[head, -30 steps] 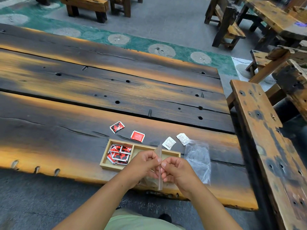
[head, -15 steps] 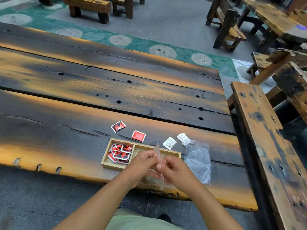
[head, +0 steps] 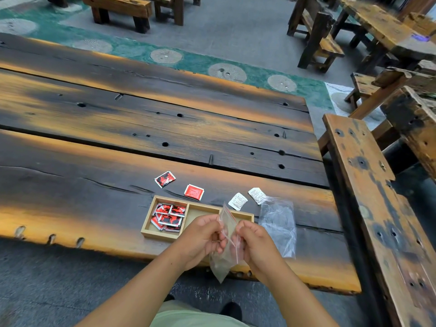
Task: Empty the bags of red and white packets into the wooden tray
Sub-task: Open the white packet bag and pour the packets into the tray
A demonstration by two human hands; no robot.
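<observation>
- Left hand (head: 203,237) — grip curled tight, pinching the clear bag (head: 225,244).
- Right hand (head: 253,241) — same tight pinch on the bag's other side, above the desk (head: 94,204) edge.

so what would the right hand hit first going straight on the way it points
The right hand probably meets the right end of the shallow wooden tray, beyond the clear plastic bag it pinches; depth unclear.

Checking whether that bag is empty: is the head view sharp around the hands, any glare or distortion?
Head view: soft even light, no hard shadows; clear bag pinched by left hand and right hand is sharp but see-through, contents unclear; wide-angle curves the table edge; no glare on wooden tray.
</observation>
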